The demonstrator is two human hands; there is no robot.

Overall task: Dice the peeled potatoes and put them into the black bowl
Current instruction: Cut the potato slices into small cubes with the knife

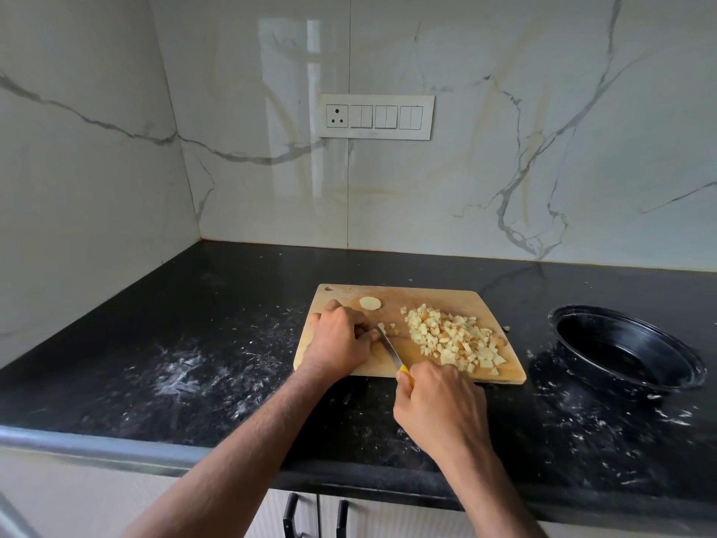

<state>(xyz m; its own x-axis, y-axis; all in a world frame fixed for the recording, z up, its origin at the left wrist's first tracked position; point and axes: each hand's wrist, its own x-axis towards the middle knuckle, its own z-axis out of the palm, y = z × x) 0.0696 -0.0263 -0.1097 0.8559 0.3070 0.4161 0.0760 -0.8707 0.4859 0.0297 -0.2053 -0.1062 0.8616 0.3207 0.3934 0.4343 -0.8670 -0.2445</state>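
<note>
**Potato under the knife, bowl not yet filled**

Knife work is the step in hand: the right hand is wrapped round the yellow handle at the near edge of the board, blade angled far and left. The left hand curls its fingers over a small potato piece, pinning it against the board just beside the blade. To cut well, I judge the fingertips should stay tucked back from the edge, since so little potato is left to hold.

Right of the blade lies a heap of dice, spread toward the board's right edge. A round slice sits uncut at the far left of the board. One stray bit lies off the board on the table.

The bowl stands on the table well right of the board and seems to hold no potato. Nothing lies between heap and bowl. White smears mark the table.
</note>
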